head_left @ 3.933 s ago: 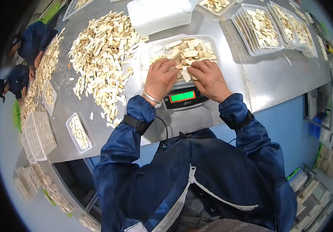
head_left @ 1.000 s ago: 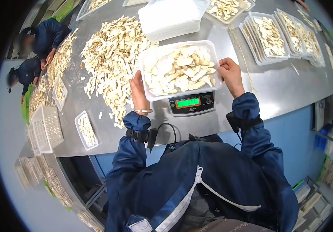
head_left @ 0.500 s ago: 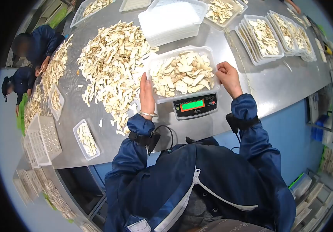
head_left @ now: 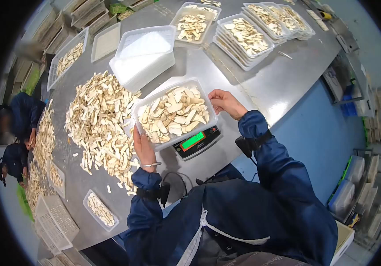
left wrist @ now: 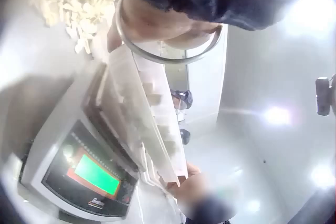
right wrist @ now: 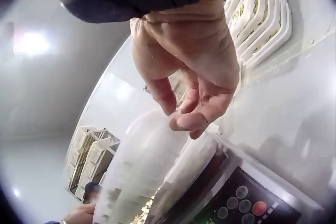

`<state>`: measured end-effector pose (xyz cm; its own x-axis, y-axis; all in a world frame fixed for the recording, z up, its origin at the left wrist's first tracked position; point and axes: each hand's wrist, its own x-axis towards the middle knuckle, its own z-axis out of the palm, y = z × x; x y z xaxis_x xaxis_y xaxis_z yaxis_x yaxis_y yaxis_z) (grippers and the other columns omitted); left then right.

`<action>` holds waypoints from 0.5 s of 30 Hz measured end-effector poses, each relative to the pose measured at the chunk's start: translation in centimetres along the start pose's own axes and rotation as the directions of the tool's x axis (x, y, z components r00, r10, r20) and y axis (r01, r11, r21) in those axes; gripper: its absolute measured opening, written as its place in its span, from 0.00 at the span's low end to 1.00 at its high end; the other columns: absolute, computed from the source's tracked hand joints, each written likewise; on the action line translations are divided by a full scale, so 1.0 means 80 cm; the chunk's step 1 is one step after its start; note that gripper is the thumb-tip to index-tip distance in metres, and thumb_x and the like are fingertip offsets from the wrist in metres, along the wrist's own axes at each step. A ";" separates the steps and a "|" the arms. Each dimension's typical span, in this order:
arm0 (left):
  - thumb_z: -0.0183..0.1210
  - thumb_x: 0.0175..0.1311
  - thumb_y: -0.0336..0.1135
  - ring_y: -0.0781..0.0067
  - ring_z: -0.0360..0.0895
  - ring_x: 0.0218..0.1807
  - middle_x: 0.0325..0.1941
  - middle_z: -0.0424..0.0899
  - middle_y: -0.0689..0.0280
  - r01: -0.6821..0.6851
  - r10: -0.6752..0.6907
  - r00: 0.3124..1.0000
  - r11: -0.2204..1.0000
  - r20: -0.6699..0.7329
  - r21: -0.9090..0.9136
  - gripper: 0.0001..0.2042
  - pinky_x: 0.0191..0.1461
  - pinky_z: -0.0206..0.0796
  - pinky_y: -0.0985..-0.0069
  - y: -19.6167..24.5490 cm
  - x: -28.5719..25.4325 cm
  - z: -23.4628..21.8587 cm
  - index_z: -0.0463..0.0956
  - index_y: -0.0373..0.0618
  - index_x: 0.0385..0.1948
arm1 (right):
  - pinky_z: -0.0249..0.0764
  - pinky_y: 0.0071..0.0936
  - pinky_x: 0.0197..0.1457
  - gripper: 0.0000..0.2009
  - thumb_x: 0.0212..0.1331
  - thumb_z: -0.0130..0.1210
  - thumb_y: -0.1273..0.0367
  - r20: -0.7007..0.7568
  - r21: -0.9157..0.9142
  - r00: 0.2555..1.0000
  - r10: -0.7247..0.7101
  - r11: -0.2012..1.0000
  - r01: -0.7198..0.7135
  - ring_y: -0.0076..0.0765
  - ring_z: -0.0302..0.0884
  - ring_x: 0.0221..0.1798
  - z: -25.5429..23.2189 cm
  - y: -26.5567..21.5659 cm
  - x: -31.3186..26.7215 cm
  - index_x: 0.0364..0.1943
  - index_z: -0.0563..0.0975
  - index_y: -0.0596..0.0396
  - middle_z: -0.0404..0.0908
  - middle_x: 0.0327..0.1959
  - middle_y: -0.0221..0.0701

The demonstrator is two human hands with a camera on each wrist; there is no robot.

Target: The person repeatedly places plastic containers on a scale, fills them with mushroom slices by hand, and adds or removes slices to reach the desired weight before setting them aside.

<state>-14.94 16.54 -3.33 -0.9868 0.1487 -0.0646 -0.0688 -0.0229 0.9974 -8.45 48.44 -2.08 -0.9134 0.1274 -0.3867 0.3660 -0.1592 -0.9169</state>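
Note:
A clear plastic tray [head_left: 205, 97] heaped with sliced mushrooms [head_left: 175, 111] is over a digital scale [head_left: 193, 141] with a lit green display. My left hand [head_left: 145, 150], a bangle at its wrist, holds the tray's left end; part of its fingers is hidden by the tray. At the right end, my right hand [head_left: 226, 104] pinches the rim between thumb and curled fingers. In the right wrist view the fingertips of that hand [right wrist: 189, 66] meet the tray wall [right wrist: 136, 166]. The left wrist view shows the tray [left wrist: 142, 113] tilted beside the scale [left wrist: 86, 174].
Left of the scale lies a large mushroom pile [head_left: 102, 119]. Behind stand stacked trays [head_left: 144, 66], with filled trays [head_left: 243, 40] to the right. A small filled tray [head_left: 101, 209] and a white basket [head_left: 55, 221] sit front left. Two people work at far left.
Earlier my hands were on the mushrooms in the tray; now they hold its two ends. The tray has come up off the scale, and the head view has turned toward the right.

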 end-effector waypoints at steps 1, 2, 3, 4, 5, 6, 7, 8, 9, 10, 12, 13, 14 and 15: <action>0.40 0.68 0.28 0.71 0.68 0.58 0.60 0.69 0.56 0.031 -0.030 0.999 0.998 0.031 -0.055 0.23 0.62 0.58 0.76 0.010 0.001 0.004 0.56 0.30 0.64 | 0.71 0.17 0.32 0.06 0.58 0.52 0.72 0.020 0.044 1.000 -0.009 0.999 0.008 0.18 0.73 0.28 -0.003 -0.001 -0.010 0.38 0.74 0.56 0.76 0.28 0.23; 0.40 0.68 0.28 0.71 0.68 0.58 0.61 0.69 0.56 0.061 -0.055 0.996 0.992 0.064 -0.107 0.23 0.62 0.58 0.76 0.018 0.001 0.010 0.56 0.30 0.64 | 0.70 0.16 0.30 0.05 0.58 0.53 0.73 0.025 0.096 0.999 -0.020 0.995 0.018 0.18 0.72 0.25 -0.007 -0.004 -0.020 0.37 0.73 0.56 0.74 0.25 0.24; 0.40 0.68 0.29 0.71 0.68 0.58 0.61 0.69 0.57 0.090 -0.075 0.992 0.983 0.097 -0.158 0.23 0.63 0.58 0.76 0.028 0.004 0.016 0.56 0.30 0.64 | 0.69 0.16 0.29 0.05 0.58 0.53 0.73 0.018 0.126 0.999 -0.043 0.991 0.040 0.18 0.71 0.24 -0.015 -0.008 -0.030 0.37 0.73 0.56 0.75 0.25 0.24; 0.41 0.69 0.31 0.70 0.67 0.60 0.62 0.68 0.56 0.066 -0.048 0.991 0.987 0.124 -0.144 0.23 0.64 0.57 0.75 0.041 0.008 0.024 0.57 0.30 0.64 | 0.69 0.16 0.29 0.04 0.58 0.53 0.73 0.011 0.155 0.998 -0.065 0.986 0.062 0.17 0.71 0.24 -0.026 -0.010 -0.040 0.36 0.73 0.56 0.75 0.25 0.24; 0.41 0.70 0.34 0.68 0.66 0.61 0.62 0.68 0.56 0.041 -0.022 0.989 0.991 0.147 -0.129 0.23 0.65 0.56 0.74 0.057 0.016 0.036 0.57 0.30 0.64 | 0.68 0.15 0.28 0.04 0.58 0.53 0.74 0.007 0.185 0.996 -0.087 0.979 0.084 0.17 0.70 0.23 -0.037 -0.015 -0.049 0.36 0.73 0.56 0.75 0.24 0.23; 0.42 0.71 0.37 0.67 0.65 0.63 0.63 0.67 0.55 0.020 0.000 0.986 0.993 0.168 -0.113 0.24 0.66 0.56 0.73 0.070 0.027 0.053 0.57 0.30 0.63 | 0.67 0.14 0.27 0.03 0.57 0.52 0.75 -0.085 0.218 0.993 -0.076 0.971 0.093 0.16 0.69 0.21 -0.047 -0.027 -0.056 0.35 0.74 0.55 0.75 0.24 0.23; 0.42 0.72 0.40 0.66 0.64 0.64 0.64 0.66 0.55 0.002 0.016 0.982 0.995 0.188 -0.097 0.24 0.67 0.55 0.72 0.077 0.036 0.069 0.58 0.30 0.63 | 0.68 0.15 0.26 0.03 0.56 0.52 0.75 -0.115 0.247 0.989 -0.097 0.961 0.123 0.18 0.70 0.21 -0.065 -0.032 -0.057 0.34 0.73 0.55 0.75 0.22 0.24; 0.39 0.73 0.47 0.63 0.61 0.67 0.66 0.64 0.51 0.012 0.026 0.985 0.976 0.171 -0.216 0.28 0.68 0.53 0.72 0.073 0.047 0.083 0.54 0.32 0.65 | 0.69 0.17 0.26 0.03 0.55 0.52 0.75 -0.146 0.274 0.982 -0.120 0.949 0.157 0.20 0.71 0.20 -0.085 -0.038 -0.058 0.34 0.73 0.56 0.74 0.21 0.25; 0.39 0.73 0.49 0.62 0.62 0.67 0.66 0.64 0.52 0.063 -0.036 0.989 0.980 0.145 -0.187 0.28 0.67 0.54 0.68 0.095 0.049 0.102 0.55 0.34 0.65 | 0.70 0.18 0.25 0.04 0.53 0.52 0.76 -0.176 0.299 0.974 -0.140 0.935 0.188 0.22 0.72 0.20 -0.103 -0.045 -0.058 0.33 0.73 0.56 0.74 0.20 0.26; 0.39 0.73 0.49 0.62 0.63 0.66 0.65 0.65 0.52 0.032 -0.004 0.990 0.981 0.144 -0.193 0.28 0.67 0.55 0.67 0.096 0.052 0.112 0.56 0.34 0.64 | 0.69 0.17 0.24 0.02 0.54 0.52 0.75 -0.251 0.274 0.952 -0.177 0.930 0.245 0.22 0.72 0.19 -0.117 -0.056 -0.058 0.31 0.73 0.56 0.74 0.18 0.26; 0.39 0.73 0.50 0.61 0.64 0.65 0.65 0.65 0.52 0.022 0.004 0.988 0.986 0.151 -0.167 0.28 0.66 0.56 0.65 0.097 0.052 0.133 0.56 0.35 0.64 | 0.68 0.17 0.24 0.02 0.54 0.53 0.75 -0.347 0.247 0.912 -0.219 0.916 0.314 0.22 0.72 0.19 -0.158 -0.067 -0.045 0.31 0.73 0.56 0.74 0.18 0.26; 0.38 0.73 0.50 0.61 0.63 0.66 0.65 0.65 0.52 0.044 -0.022 0.987 0.990 0.157 -0.135 0.28 0.67 0.55 0.65 0.096 0.047 0.144 0.56 0.35 0.64 | 0.67 0.16 0.24 0.02 0.54 0.53 0.75 -0.391 0.233 0.889 -0.239 0.908 0.347 0.22 0.72 0.19 -0.177 -0.072 -0.036 0.31 0.73 0.56 0.74 0.19 0.26; 0.37 0.73 0.50 0.60 0.63 0.66 0.65 0.65 0.52 0.065 -0.048 0.986 0.993 0.161 -0.103 0.28 0.68 0.54 0.64 0.096 0.042 0.154 0.55 0.35 0.64 | 0.66 0.16 0.24 0.03 0.54 0.53 0.75 -0.439 0.250 0.860 -0.259 0.885 0.393 0.22 0.72 0.19 -0.192 -0.076 -0.024 0.31 0.72 0.57 0.73 0.19 0.26; 0.37 0.73 0.50 0.60 0.63 0.66 0.65 0.66 0.52 0.074 -0.058 0.985 0.993 0.165 -0.093 0.28 0.67 0.54 0.64 0.093 0.036 0.162 0.56 0.36 0.64 | 0.67 0.16 0.25 0.03 0.55 0.53 0.75 -0.485 0.258 0.836 -0.258 0.871 0.418 0.23 0.73 0.20 -0.204 -0.079 -0.012 0.31 0.72 0.57 0.73 0.19 0.27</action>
<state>-16.39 29.61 4.33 -0.9434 0.3109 -0.1158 -0.1547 -0.1033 0.9825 -6.95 65.30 2.50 -0.7709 0.6226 -0.1349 -0.1092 -0.3377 -0.9349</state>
